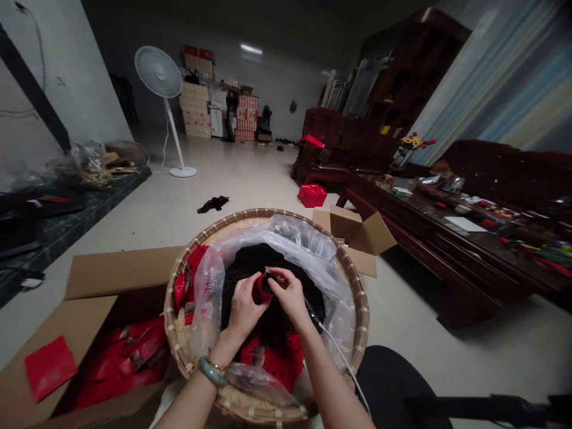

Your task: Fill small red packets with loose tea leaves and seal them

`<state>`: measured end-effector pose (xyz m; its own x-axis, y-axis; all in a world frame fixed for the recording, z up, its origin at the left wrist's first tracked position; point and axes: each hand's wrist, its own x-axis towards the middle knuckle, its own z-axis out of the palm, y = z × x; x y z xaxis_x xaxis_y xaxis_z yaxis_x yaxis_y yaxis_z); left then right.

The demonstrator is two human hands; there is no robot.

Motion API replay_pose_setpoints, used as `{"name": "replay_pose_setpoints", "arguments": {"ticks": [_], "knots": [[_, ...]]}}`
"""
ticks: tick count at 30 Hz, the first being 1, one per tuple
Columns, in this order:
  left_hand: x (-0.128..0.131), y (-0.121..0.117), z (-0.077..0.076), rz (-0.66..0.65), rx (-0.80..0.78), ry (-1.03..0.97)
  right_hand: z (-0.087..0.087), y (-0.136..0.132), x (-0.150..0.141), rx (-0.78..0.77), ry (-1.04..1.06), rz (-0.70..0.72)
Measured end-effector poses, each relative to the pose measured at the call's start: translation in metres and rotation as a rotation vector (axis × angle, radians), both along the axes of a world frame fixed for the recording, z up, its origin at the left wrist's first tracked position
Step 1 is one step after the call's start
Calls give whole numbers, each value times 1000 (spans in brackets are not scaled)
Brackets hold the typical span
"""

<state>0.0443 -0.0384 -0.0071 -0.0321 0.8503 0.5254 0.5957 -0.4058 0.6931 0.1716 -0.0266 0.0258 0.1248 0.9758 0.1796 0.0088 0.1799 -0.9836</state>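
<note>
Over a round woven bamboo basket [363, 304], my left hand [242, 305] is closed around a small red packet [261, 292]. My right hand [289, 296] pinches at the packet's top, where a dark bit shows between the fingertips; what it is I cannot make out. Beneath both hands, a clear plastic bag [207, 286] lines the basket and holds a heap of loose black material [254, 256]. More red packets [279, 363] lie on the near side of the heap. Others [196, 265] are tucked between bag and basket wall at the left.
An open cardboard box [89, 313] of red packets stands at left, one red packet [50, 368] on its flap. Another open box [353, 229] sits behind the basket. A white cable [337, 348] crosses the rim. A dark stool [393, 387] and wooden table [415, 226] are at right.
</note>
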Motion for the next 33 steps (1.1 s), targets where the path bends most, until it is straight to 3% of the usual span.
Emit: {"name": "replay_pose_setpoints", "arguments": {"ticks": [3,6,10,14,18,22,27,30,33], "knots": [[-1,-1,0,1,-3,14,8,-1,-1,66,-96,-29],[-4,-1,-1,16,-17,24,11,-1,4,69,-64,-72],[-9,0,-3,103,27,8,10,-3,15,67,-114,-113],[-11,-2,-1,157,94,2,13,-15,13,152,-239,5],[-8,-5,0,152,57,12,11,-26,-1,201,-283,123],[-12,-5,10,64,-146,-56,2,-19,-2,77,-237,1],[-20,-2,24,-378,-610,-457,-3,-10,9,-101,-14,191],[-16,-4,25,-388,-803,-730,-7,-10,10,-85,67,129],[-10,-7,22,-352,-862,-880,-12,-12,9,-150,38,101]]}}
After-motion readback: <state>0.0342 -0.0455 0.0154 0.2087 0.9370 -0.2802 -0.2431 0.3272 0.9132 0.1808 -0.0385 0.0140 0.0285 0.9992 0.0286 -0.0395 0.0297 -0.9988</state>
